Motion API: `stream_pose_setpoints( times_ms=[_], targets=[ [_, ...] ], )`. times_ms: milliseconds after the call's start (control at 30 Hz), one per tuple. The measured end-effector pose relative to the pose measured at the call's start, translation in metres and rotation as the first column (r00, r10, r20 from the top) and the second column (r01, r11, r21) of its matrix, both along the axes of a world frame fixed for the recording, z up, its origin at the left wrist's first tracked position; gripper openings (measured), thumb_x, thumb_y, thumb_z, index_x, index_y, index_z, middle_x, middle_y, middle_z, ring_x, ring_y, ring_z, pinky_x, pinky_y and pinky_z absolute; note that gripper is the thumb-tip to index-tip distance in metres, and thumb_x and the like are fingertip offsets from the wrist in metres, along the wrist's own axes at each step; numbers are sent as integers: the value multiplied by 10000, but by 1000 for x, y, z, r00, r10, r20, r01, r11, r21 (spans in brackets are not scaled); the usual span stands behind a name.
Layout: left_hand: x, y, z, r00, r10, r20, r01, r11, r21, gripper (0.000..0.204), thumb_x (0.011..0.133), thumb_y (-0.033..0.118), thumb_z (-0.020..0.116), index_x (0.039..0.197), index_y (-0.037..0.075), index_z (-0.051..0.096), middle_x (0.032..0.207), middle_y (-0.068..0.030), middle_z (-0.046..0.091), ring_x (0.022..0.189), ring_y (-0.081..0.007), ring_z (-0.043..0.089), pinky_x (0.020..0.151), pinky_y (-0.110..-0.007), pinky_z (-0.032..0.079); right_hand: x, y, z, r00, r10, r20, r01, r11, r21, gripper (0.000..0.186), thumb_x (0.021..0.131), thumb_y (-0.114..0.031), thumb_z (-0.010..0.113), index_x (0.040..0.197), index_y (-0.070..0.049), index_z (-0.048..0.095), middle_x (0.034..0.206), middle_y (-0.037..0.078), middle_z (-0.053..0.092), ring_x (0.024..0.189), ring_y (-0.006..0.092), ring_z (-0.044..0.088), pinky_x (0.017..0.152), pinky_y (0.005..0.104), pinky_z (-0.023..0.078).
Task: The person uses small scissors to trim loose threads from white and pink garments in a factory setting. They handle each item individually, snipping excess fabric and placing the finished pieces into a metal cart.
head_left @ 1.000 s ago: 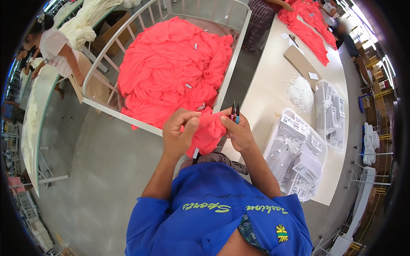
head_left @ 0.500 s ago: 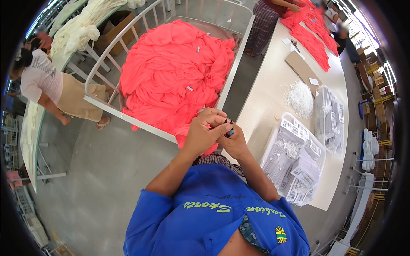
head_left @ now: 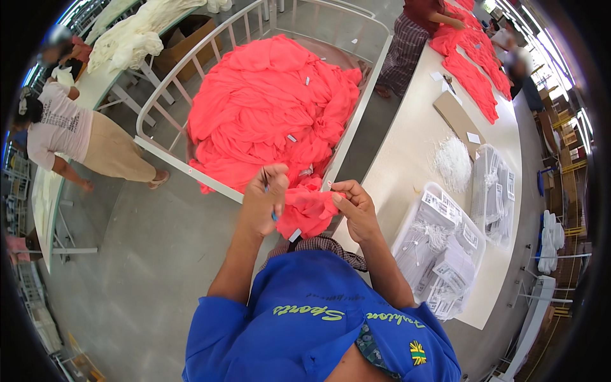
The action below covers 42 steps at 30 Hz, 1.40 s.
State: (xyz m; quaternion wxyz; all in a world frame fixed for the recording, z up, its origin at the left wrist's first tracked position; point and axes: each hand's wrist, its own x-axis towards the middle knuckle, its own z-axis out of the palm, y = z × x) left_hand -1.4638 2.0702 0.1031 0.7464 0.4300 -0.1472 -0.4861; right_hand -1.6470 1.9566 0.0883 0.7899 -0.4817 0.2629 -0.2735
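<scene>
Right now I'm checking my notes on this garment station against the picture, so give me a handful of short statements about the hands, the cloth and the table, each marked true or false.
1. Both hands, left hand and right hand, grip a bunched coral-red fabric garment. True.
2. The white metal-railed cart holds blue cloth. False: it holds a pile of coral-red garments.
3. The clear plastic tray of white paper tags sits on the pale long table, on the person's right. True.
4. The left hand is empty. False: a thin dark tool, too small to identify, sticks up from its grip.
</scene>
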Motion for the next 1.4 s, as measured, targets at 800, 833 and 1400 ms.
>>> stream_pose_setpoints(
  times_ms=[800,833,1400],
  targets=[
    [25,18,-57,726,-152,670,41,983,179,184,899,191,629,902,16,574,794,-46,573,769,-111,534,694,-276,446,32,-5,-39,997,74,-9,-74,997,-12,127,966,-83,493,1058,-4,530,975,105,620,933,193,634,824,335,531],
    [22,19,-55,735,-79,673,12,995,104,188,893,192,638,919,16,578,815,-51,583,791,-116,544,713,-282,450,32,-5,-39,996,85,18,-85,996,6,125,963,-80,498,1059,-6,530,971,105,619,919,191,637,805,334,541],
    [-13,32,-37,506,-75,859,-154,972,176,219,815,246,694,841,46,609,684,-111,566,595,-231,527,577,-344,419,35,-18,-17,933,39,-357,-321,535,-781,278,812,-72,689,1067,-19,594,1118,134,606,1006,206,584,863,326,466]
  ],
)
